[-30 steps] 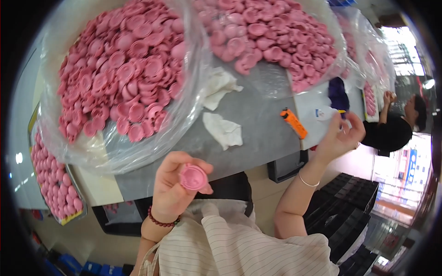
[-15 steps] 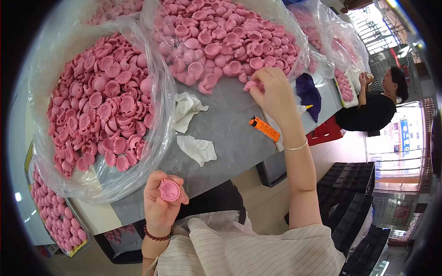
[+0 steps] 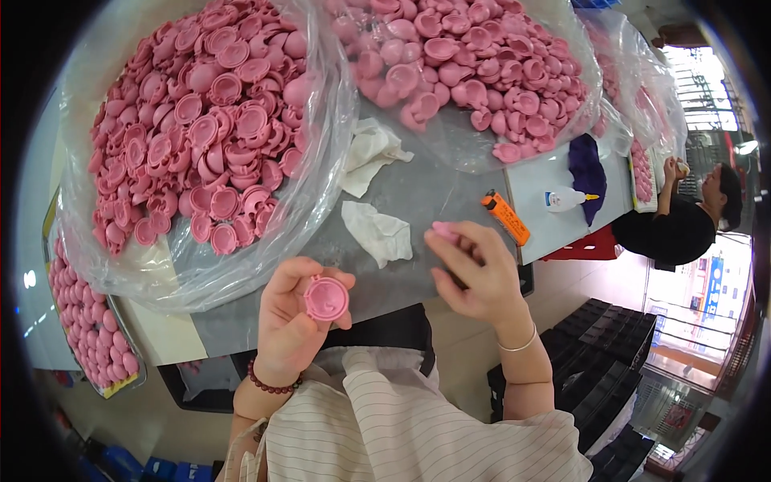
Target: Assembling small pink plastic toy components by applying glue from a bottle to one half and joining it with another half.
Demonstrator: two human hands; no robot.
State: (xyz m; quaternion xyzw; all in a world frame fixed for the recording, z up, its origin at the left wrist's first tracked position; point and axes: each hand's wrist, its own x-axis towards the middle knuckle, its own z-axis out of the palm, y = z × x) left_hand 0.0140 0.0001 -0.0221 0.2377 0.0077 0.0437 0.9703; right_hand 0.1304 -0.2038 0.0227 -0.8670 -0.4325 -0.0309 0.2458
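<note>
Right fingers farther from bagged shells

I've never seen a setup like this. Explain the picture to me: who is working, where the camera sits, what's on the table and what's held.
There is no machine here, only a person's two bare hands. The camera is worn on the person's head and looks down; its very wide lens bends straight edges.

The left hand holds a round pink cup, hollow side showing. The right hand has a small pink piece at its fingertips.

On the table are clear plastic bags of similar pink pieces, two crumpled white cloths, an orange tool, a white bottle with a yellow tip, and a purple cloth. Another person is at the right.
</note>
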